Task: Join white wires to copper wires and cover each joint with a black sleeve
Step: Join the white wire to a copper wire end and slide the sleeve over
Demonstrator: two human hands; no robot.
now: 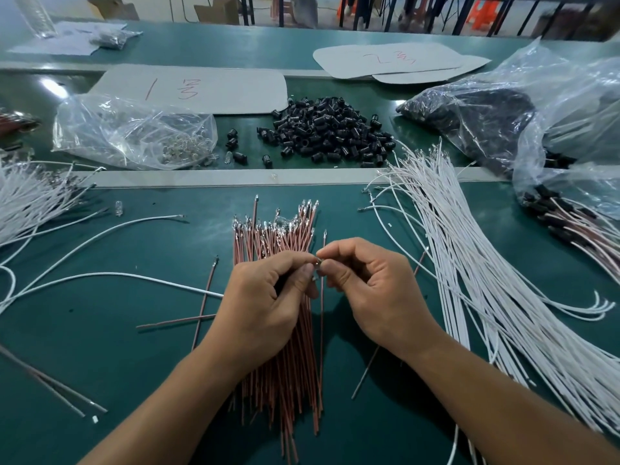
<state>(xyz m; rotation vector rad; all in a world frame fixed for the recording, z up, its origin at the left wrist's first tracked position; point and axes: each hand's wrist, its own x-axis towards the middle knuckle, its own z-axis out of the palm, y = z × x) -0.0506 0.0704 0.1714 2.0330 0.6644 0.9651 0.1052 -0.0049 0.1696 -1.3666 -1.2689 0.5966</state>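
A bundle of copper wires (281, 229) with metal tips lies in the middle of the green table (141, 357). Above it my left hand (265, 303) and my right hand (375, 290) meet, fingers curled, both pinching a small clear piece with metal ends (317, 265). A white wire (134, 276) runs from the left in under my left hand. A single copper wire (322, 307) hangs down between my hands. A large sheaf of white wires (476, 270) fans across the right. Black sleeves (332, 132) are heaped behind the table's raised strip.
A clear bag (134, 129) of small glassy parts sits at the back left. Plastic bags (523, 119) holding black sleeves and finished wires lie at the right. More white wires (30, 199) spread at the left edge. Loose copper wires (204, 300) lie near my left hand.
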